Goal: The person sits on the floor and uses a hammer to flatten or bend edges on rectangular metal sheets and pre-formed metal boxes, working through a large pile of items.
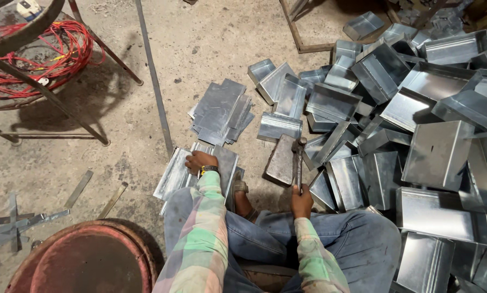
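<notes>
Meanwhile, right hand clenched around hammer (upright), left hand flat on sheets.

Stained concrete floor, metal-legged stand with red cable coil, rusty round drum

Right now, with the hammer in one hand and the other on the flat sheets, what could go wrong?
1. The left hand lies on the flat sheet stack, whose cut edges could slice the fingers.
2. The right hand holds the hammer over a metal block close to the sandalled foot; a glancing blow might hit it.
3. The heaped trays could slide toward the legs.
</notes>
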